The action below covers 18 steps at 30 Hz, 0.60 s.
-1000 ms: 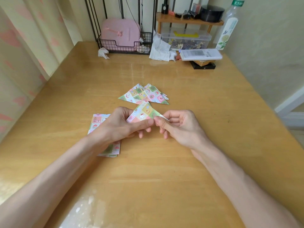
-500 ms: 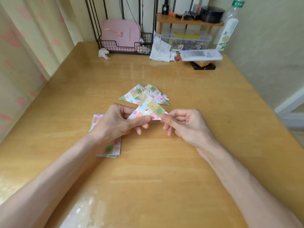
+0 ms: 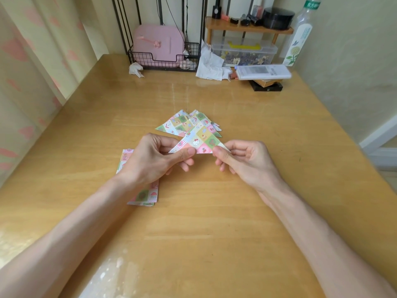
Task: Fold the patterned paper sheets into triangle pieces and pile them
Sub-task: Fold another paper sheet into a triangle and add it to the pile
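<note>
1. Folded triangle (image 3: 199,140): one piece of patterned paper, held up between both hands just above the table (image 3: 214,233), long edge toward the person.
2. Left hand (image 3: 154,160): its fingers (image 3: 187,152) were closed in a pinch on the triangle's left corner, thumb on top and the rest curled beneath.
3. Right hand (image 3: 247,160): thumb and forefinger were closed in a pinch on the right corner. The other fingers were loosely curled and held nothing.
4. Pile of triangles (image 3: 180,123): several finished pieces lay flat and overlapping on the table, just beyond the held one. Whether the held piece touched them could not be told.
5. Stack of sheets (image 3: 148,194): unfolded, flat on the table, partly hidden under the left wrist.
6. Handling, as judged: the paper looked very light and thin, stiff only along its creases and likely to spring open. A light pinch at the corners or the folded edge would suit, since a hard squeeze would crumple it. The glossy table might let the pile slide.
7. Wire basket (image 3: 163,61) and crumpled tissue (image 3: 135,69): at the table's far edge, well apart.
</note>
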Each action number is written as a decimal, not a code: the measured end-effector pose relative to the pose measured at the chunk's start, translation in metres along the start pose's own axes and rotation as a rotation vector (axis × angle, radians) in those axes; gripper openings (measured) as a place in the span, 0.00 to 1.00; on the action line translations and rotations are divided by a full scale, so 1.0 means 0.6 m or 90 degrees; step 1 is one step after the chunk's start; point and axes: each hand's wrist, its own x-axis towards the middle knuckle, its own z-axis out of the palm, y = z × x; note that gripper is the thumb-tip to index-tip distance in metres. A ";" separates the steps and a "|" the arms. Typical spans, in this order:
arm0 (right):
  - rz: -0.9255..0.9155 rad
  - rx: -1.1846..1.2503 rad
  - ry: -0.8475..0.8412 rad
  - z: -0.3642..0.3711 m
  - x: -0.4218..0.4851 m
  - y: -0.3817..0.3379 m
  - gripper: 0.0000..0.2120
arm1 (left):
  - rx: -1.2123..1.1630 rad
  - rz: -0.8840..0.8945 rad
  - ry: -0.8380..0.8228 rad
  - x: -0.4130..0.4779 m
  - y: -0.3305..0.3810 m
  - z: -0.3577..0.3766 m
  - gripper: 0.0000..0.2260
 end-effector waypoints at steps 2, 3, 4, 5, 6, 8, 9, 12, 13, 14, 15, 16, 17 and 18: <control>0.002 0.004 -0.015 0.002 -0.001 0.001 0.11 | 0.001 0.001 0.005 -0.001 0.001 0.001 0.09; 0.001 0.003 -0.014 0.002 -0.001 0.002 0.10 | -0.004 -0.002 0.005 -0.002 0.001 -0.001 0.08; 0.000 0.001 -0.008 0.001 -0.001 0.002 0.10 | -0.012 -0.008 0.004 -0.002 0.001 -0.002 0.08; 0.000 -0.001 0.002 -0.001 0.000 0.001 0.10 | -0.020 -0.014 0.005 -0.002 0.001 -0.005 0.08; 0.000 0.000 0.012 -0.004 0.000 0.001 0.10 | -0.022 -0.018 0.010 -0.001 0.001 -0.007 0.09; 0.000 0.007 0.026 -0.012 0.002 -0.002 0.11 | -0.013 -0.016 0.021 0.002 0.001 -0.013 0.11; 0.001 0.010 0.027 -0.015 0.002 -0.003 0.11 | -0.013 -0.011 0.021 0.002 0.001 -0.015 0.12; 0.010 0.015 0.018 -0.018 0.001 -0.005 0.10 | -0.019 -0.005 0.005 0.002 0.001 -0.017 0.12; 0.014 0.017 0.015 -0.018 0.002 -0.006 0.10 | -0.027 -0.005 -0.001 0.002 0.001 -0.016 0.11; 0.019 0.019 0.013 -0.019 0.002 -0.007 0.10 | -0.036 -0.003 -0.006 0.002 0.002 -0.015 0.11; 0.023 0.020 0.012 -0.019 0.002 -0.008 0.10 | -0.040 0.000 -0.008 0.002 0.004 -0.015 0.11; 0.027 0.021 0.012 -0.020 0.002 -0.009 0.11 | -0.040 0.003 -0.011 0.002 0.005 -0.015 0.11; 0.029 0.022 0.011 -0.020 0.002 -0.009 0.11 | -0.034 0.006 -0.016 0.001 0.007 -0.014 0.11; 0.031 0.021 0.010 -0.019 0.002 -0.009 0.11 | -0.023 0.007 -0.025 0.000 0.009 -0.014 0.10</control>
